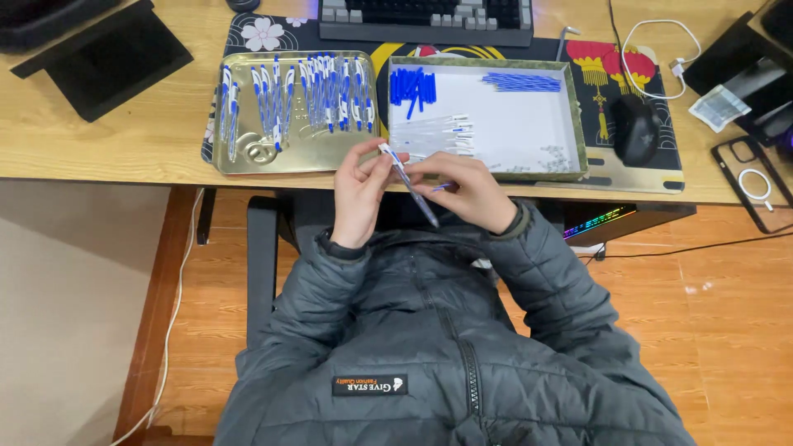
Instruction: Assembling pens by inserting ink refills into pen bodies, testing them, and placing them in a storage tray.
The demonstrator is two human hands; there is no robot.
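My left hand [361,192] and my right hand [461,188] meet just below the desk edge, both gripping one clear pen [408,183] with blue trim, held slanted with its tip toward my lap. A small blue piece sticks out at my right fingers. Above my left hand lies a gold metal tray [248,157] with several finished blue-and-white pens [318,91] in rows. Above my right hand sits a white-floored box [578,124] holding blue caps [411,86], blue refills [520,81] and clear barrels [438,132].
A keyboard [425,18] stands behind the trays on a patterned desk mat [615,177]. A black mouse [634,128], a white cable [661,49] and a clear phone case [756,182] lie to the right. A black stand [107,58] sits at the left.
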